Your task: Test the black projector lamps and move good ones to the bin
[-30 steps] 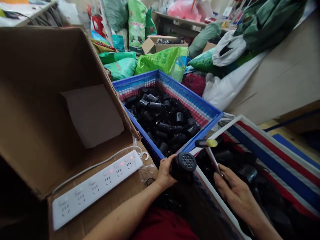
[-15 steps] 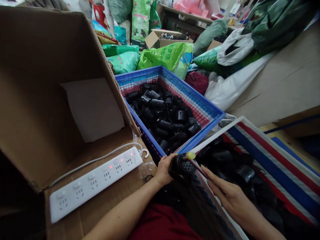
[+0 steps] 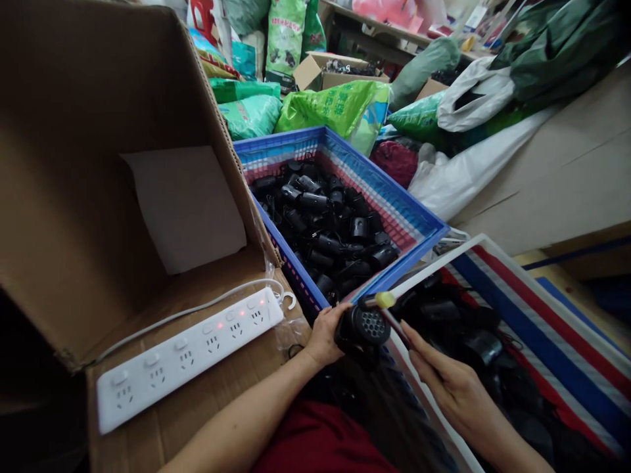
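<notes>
My left hand (image 3: 326, 336) is closed round a black cylindrical device (image 3: 371, 326) with a honeycomb grille on its end, which faces up toward me. In my right hand (image 3: 446, 378) is the dark, slim handle of a small hammer (image 3: 393, 318) with a translucent yellow face. The hammer's head is over the device's upper edge; whether they touch I cannot tell. Just beyond my left hand, a blue plastic crate (image 3: 394, 184) holds many similar black cylinders. Beside my right hand, a white-rimmed crate (image 3: 456, 253) with a striped lining holds more black parts.
On the left, a white power strip (image 3: 190, 358) with red lights lies on cardboard before an open cardboard box (image 3: 98, 85). Green sacks (image 3: 330, 108) and a small open carton (image 3: 328, 79) stand behind the blue crate. A cardboard panel (image 3: 557, 157) slopes at the right.
The view has shifted slightly. The hammer's yellow face sits a little higher, and more of the device's honeycomb end shows. Both hands keep their hold.
</notes>
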{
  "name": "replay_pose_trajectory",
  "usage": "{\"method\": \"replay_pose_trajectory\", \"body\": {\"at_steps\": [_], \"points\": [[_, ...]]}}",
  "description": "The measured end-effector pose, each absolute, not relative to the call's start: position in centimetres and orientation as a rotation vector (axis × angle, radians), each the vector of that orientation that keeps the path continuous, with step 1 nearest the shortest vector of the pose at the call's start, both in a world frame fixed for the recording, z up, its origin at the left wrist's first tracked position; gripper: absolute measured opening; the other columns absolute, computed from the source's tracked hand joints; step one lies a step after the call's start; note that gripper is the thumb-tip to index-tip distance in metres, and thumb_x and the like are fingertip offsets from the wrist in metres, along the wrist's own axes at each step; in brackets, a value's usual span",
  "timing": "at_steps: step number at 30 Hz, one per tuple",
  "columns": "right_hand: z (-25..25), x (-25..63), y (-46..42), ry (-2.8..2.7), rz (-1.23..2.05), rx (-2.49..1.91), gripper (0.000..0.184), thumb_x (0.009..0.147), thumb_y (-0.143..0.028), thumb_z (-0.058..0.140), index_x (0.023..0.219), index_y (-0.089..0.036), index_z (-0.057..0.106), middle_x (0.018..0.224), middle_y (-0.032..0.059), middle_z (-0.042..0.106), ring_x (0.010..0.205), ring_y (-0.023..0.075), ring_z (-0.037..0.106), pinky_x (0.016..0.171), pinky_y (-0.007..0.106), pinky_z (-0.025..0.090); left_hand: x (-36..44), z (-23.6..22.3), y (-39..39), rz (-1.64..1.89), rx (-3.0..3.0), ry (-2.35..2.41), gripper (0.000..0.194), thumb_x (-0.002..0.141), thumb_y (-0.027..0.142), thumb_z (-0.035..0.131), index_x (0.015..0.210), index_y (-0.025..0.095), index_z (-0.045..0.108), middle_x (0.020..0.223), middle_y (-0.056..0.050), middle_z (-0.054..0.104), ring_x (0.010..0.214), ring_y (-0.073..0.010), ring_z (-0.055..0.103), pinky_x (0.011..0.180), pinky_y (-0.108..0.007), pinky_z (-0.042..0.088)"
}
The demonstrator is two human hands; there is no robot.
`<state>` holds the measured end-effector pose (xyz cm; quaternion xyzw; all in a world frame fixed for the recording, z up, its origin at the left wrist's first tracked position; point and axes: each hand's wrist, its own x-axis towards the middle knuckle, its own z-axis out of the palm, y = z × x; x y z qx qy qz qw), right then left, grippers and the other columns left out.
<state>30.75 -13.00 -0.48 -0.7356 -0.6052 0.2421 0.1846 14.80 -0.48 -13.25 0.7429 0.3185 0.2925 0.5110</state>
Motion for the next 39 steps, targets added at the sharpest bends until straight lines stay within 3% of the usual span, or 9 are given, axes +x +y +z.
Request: {"method": "replay_pose_trajectory", "body": {"at_steps": [8,31,37,39], "points": [[-1.0,30.5,-12.9,-1.684,0.690,-2.061,0.044,0.093,-0.024,0.040,0.136,-0.018,0.039,0.128,0.0069,0.055,0.116,0.0224,0.052,0.096,0.034,0.046,14.8,-13.4,-0.5,0.700,1.791,0.767,0.073,0.049,0.025,0.080,0.116,0.019,0.053,0.111,-0.007,0.064,0.103,-0.0285,0.058,0.093,-0.043,0.043],[-1.8,29.9,-12.7,-1.531,0.786,-1.991,0.043,0.093,-0.026,0.040,0.136,-0.018,0.039,0.133,0.0053,0.050,0.122,0.0218,0.046,0.104,0.039,0.036,14.7,-13.5,-0.6,0.686,1.765,0.767,0.075,0.049,0.028,0.080,0.117,0.020,0.051,0.114,-0.007,0.062,0.105,-0.0285,0.056,0.095,-0.043,0.041],[-1.8,29.6,-12.4,-1.455,0.819,-1.999,0.044,0.093,-0.030,0.039,0.136,-0.018,0.040,0.134,0.0060,0.049,0.122,0.0230,0.046,0.102,0.039,0.039,14.7,-13.5,-0.5,0.698,1.776,0.739,0.073,0.050,0.021,0.078,0.117,0.019,0.051,0.115,-0.007,0.062,0.106,-0.0282,0.055,0.095,-0.043,0.041],[-1.8,29.4,-12.4,-1.445,0.887,-1.990,0.045,0.093,-0.032,0.039,0.136,-0.019,0.040,0.126,0.0061,0.058,0.116,0.0227,0.053,0.098,0.037,0.044,14.7,-13.5,-0.5,0.697,1.778,0.735,0.073,0.049,0.021,0.078,0.117,0.020,0.051,0.114,-0.006,0.063,0.105,-0.0282,0.056,0.095,-0.043,0.041]]}}
